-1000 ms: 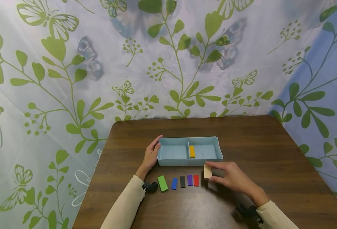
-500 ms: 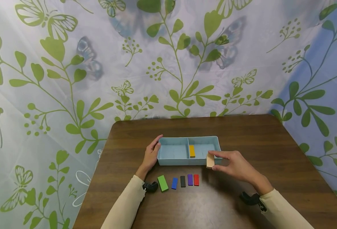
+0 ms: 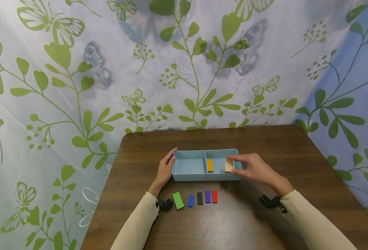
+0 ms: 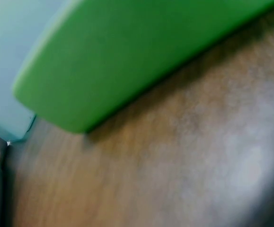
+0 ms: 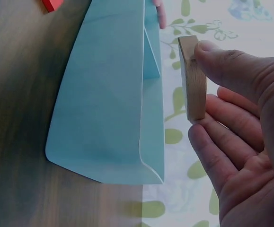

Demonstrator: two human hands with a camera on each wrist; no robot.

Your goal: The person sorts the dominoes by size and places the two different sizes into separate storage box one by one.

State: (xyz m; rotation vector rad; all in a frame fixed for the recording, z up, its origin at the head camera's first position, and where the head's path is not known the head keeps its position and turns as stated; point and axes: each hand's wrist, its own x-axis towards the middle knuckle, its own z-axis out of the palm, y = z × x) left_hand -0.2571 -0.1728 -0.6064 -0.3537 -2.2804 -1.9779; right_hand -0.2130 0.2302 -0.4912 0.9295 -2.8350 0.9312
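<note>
Forward from over the near wall of the light-blue two-compartment tray (image 3: 199, 177), a bare-wood block (image 3: 229, 165) has been carried by the right hand (image 3: 255, 169) since half a second ago, and it is now held above the right compartment. It is pinched between thumb and fingertips, and in the right wrist view it is seen raised beyond the tray's rim. By the left hand (image 3: 165, 169) the tray's left end is touched, with the index finger extended and the thumb apart at the rim; how the lower fingers lie cannot be told. Inside the right compartment, a yellow block (image 3: 210, 165) is placed beside the divider. On the wood-grain table (image 3: 190, 229), in front of the tray, a loose row is formed, from left to right, by a larger green block (image 3: 178, 200), a blue block (image 3: 190, 200), a black block (image 3: 200, 198), a purple block (image 3: 207, 196) and a red block (image 3: 214, 197).
</note>
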